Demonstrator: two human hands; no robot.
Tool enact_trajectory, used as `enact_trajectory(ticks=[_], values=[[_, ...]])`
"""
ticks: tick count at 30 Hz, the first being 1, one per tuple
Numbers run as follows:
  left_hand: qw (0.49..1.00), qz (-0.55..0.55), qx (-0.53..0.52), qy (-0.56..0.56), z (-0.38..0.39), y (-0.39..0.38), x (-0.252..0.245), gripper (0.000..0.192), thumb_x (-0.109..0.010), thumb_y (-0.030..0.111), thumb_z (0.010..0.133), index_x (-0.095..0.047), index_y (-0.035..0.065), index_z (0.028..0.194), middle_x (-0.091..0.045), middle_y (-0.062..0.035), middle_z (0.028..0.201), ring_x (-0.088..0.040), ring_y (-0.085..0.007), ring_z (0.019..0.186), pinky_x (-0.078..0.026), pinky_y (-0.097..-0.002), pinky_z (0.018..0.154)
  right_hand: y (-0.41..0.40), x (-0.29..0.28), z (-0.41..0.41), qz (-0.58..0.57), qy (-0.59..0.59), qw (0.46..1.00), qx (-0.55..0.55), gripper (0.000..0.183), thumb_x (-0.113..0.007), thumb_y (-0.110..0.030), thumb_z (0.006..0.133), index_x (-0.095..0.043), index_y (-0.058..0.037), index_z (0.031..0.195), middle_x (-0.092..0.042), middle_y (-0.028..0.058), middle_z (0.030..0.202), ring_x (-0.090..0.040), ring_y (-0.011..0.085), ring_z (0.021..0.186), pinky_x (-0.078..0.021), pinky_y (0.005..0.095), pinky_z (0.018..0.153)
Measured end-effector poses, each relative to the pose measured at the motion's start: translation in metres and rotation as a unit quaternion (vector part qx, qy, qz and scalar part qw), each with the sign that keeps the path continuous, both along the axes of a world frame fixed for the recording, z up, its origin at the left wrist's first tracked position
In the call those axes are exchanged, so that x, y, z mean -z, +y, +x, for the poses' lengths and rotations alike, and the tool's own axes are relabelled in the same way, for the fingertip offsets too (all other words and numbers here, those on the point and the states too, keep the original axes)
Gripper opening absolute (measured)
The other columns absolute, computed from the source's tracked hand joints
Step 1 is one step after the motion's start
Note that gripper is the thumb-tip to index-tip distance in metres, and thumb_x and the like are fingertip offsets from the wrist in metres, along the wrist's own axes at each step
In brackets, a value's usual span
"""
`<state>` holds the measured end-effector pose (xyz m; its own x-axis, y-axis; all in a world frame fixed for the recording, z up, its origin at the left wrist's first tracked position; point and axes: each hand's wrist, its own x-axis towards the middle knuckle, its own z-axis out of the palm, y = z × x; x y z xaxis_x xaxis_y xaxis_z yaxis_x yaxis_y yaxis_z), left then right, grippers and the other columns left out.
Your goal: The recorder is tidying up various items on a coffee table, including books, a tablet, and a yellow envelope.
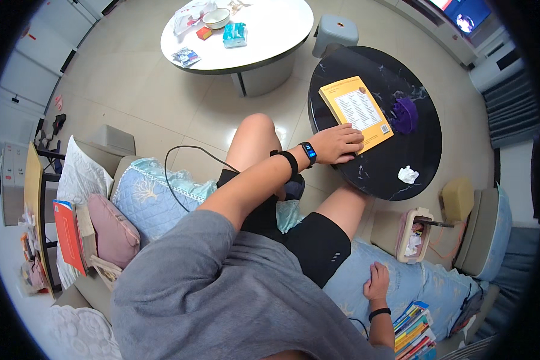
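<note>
My left hand (340,143), with a black smartwatch on its wrist, rests on the near left edge of a yellow paperback book (378,118). Its fingers lie over the cover, a little apart. The book lies flat, printed side up, on a black marble-patterned oval side table (342,67). Beside it sits a bunched purple cloth item (405,115). A crumpled white tissue (407,174) is near the table's right edge. My right hand (377,280) rests with nothing visible in it on the blue quilted sofa cover (364,258), near a row of books (415,330).
A white oval table (270,27) ahead carries a bowl (216,19), a tissue pack (235,35) and a plastic bag (191,18). A grey stool (336,33) stands behind the side table. An open bin (413,238) stands near the sofa at right. A black cable (171,180) loops at left.
</note>
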<state>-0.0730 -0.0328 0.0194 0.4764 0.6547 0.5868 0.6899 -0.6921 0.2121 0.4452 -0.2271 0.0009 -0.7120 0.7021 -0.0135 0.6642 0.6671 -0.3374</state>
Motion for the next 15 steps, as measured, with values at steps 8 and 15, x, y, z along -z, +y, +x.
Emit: enact_trajectory(ticks=[8,15], values=[[1.000,-0.012,-0.001,-0.005,0.002,-0.003,-0.003,0.036,-0.069,0.026,0.091,-0.062,0.0090,0.123,-0.059,-0.0109,0.132,-0.054,-0.0289,0.130,-0.037,-0.0452,0.119,-0.001,-0.001,-0.001,0.007,-0.017,1.000,0.024,0.052,-0.055,-0.020,0.071,-0.060,0.0045,0.117,-0.059,0.0270,0.122,-0.056,0.0459,0.112,-0.0451,0.0541,0.101],[0.999,-0.006,-0.047,-0.006,0.001,-0.003,0.002,0.049,-0.069,0.035,0.089,-0.060,0.0142,0.132,-0.053,-0.0131,0.142,-0.044,-0.0340,0.141,-0.032,-0.0473,0.122,0.001,-0.006,-0.014,0.007,-0.051,0.995,0.091,0.048,-0.055,-0.014,0.075,-0.058,0.0037,0.119,-0.058,0.0265,0.121,-0.055,0.0463,0.110,-0.0454,0.0532,0.098]])
